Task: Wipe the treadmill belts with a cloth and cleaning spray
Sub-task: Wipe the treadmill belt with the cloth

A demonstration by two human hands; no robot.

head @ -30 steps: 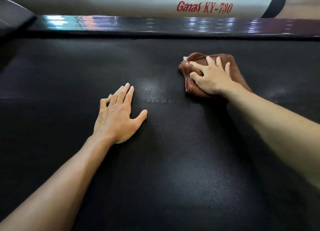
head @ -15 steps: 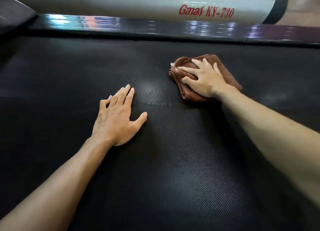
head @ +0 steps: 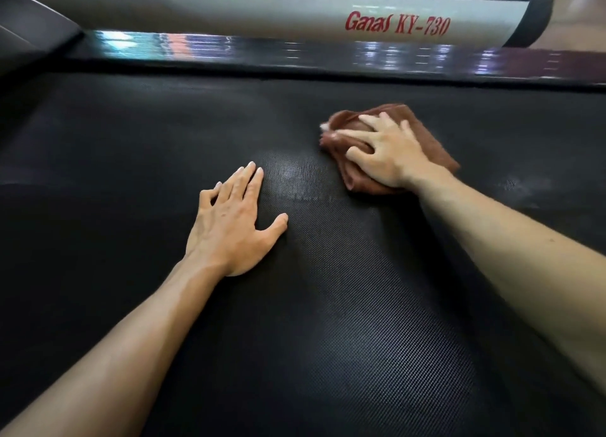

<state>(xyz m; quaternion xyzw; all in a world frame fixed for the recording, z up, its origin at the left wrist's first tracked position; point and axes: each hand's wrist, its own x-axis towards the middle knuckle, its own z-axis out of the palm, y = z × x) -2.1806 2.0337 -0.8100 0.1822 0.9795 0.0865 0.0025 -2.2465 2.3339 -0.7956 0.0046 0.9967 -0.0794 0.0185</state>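
The right hand (head: 387, 151) presses the bunched brown cloth (head: 433, 148) onto the belt (head: 328, 338), fingers spread. Near its left, the left hand (head: 232, 226) lies flat, fingers together, thumb out.

Both forearms reach forward, bare. The left hand (head: 234, 220) lies flat, fingers straight, thumb splayed; the right hand (head: 383, 149) presses down, fingers spread and slightly bent.
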